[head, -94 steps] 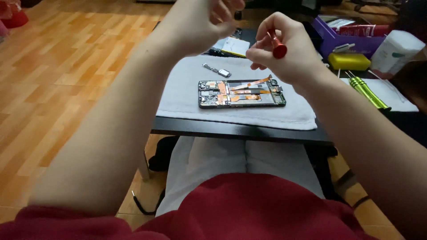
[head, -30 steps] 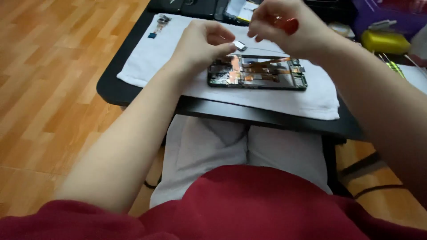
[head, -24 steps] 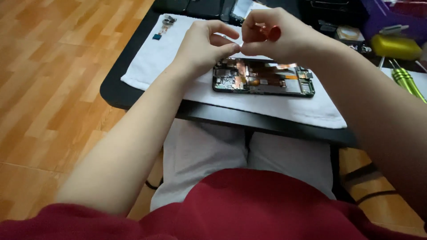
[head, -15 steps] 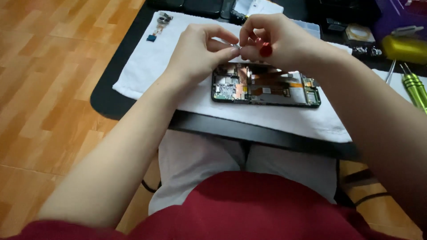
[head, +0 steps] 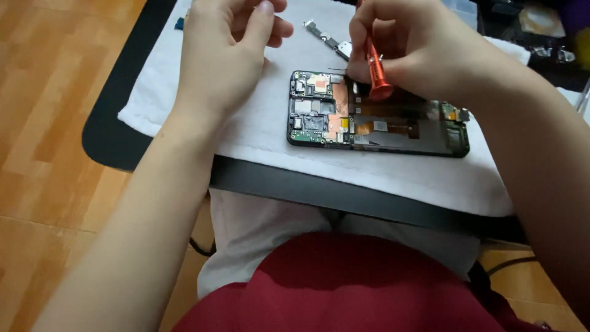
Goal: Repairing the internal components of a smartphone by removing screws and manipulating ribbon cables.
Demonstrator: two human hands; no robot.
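An opened phone (head: 376, 118) with its back off lies on a white towel (head: 246, 117), showing green boards and copper foil. My right hand (head: 418, 46) is shut on a small red screwdriver (head: 375, 67), held upright over the phone's upper middle. Its tip is hidden behind the fingers. My left hand (head: 224, 55) rests on the towel just left of the phone, fingers loosely curled and holding nothing. A small metal part (head: 329, 40) lies on the towel between my hands.
The towel covers a black table (head: 319, 190) whose rounded near edge runs above my lap. A tiny blue part (head: 179, 23) sits at the towel's far left. Dark clutter (head: 541, 27) lies at the back right. Wooden floor (head: 55, 123) is to the left.
My hands came down from in front of me to the phone. The small metal part that my left hand held now lies on the towel. The screwdriver now stands over the phone.
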